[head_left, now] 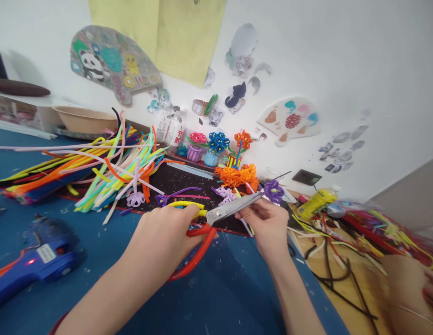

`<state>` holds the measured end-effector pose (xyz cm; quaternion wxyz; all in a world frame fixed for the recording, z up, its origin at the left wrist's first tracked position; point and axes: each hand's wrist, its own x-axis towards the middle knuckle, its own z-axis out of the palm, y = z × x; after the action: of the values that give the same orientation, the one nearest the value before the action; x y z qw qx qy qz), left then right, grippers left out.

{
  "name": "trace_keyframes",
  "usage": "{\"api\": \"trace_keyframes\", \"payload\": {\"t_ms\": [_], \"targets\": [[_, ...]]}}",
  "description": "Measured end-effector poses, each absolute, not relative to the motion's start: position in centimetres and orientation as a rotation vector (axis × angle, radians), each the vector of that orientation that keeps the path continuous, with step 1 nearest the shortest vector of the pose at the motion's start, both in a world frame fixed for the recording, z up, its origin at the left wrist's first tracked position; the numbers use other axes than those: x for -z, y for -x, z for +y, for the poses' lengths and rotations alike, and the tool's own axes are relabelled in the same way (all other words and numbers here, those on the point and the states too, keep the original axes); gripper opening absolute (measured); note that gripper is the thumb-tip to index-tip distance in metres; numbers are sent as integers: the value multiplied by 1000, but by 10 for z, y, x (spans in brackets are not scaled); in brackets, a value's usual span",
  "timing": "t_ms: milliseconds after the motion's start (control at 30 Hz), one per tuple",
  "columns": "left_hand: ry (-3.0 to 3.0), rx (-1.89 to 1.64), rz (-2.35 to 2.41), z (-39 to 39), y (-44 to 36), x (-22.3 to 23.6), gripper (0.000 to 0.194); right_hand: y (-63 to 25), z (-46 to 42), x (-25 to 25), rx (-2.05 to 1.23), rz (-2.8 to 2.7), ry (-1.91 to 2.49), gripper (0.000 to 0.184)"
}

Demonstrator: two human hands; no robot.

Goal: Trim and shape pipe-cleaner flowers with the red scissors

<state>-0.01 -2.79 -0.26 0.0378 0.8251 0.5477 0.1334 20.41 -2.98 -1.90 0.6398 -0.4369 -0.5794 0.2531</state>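
My left hand (164, 232) is closed on the red-handled scissors (233, 206), whose blades point up and to the right. A yellow pipe cleaner (186, 204) shows by the left fingers; whether they grip it too, I cannot tell. In my right hand (268, 221), closed at the fingertips, is a purple pipe-cleaner flower (273, 191). The blades pass just beside this flower; whether they touch its stem is hidden. Behind the hands lie lilac looped flowers (226, 195) and a heap of orange ones (239, 177) on a dark mat (188, 179).
A bundle of coloured pipe cleaners (108, 167) lies at left, above a blue glue gun (45, 258) with its red light on. Small potted flowers (218, 143) line the wall. A yellow bottle (317, 202) stands at right; another person's hand (408, 284) is near loose pipe cleaners.
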Motion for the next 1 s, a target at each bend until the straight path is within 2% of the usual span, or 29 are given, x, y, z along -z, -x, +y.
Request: {"api": "trace_keyframes", "payload": {"t_ms": [567,867,1000], "targets": [[-2511,-390,1652,-29,-1,0,23,-205,-35,17,-626,-1385,978,2],[-2263,-713,1577,-23,1,6,38,-203,-37,10,-815,-1231,962,8],[-2105,-832,1472,-19,1,10,35,-202,-38,8,-1017,-1245,936,10]]}}
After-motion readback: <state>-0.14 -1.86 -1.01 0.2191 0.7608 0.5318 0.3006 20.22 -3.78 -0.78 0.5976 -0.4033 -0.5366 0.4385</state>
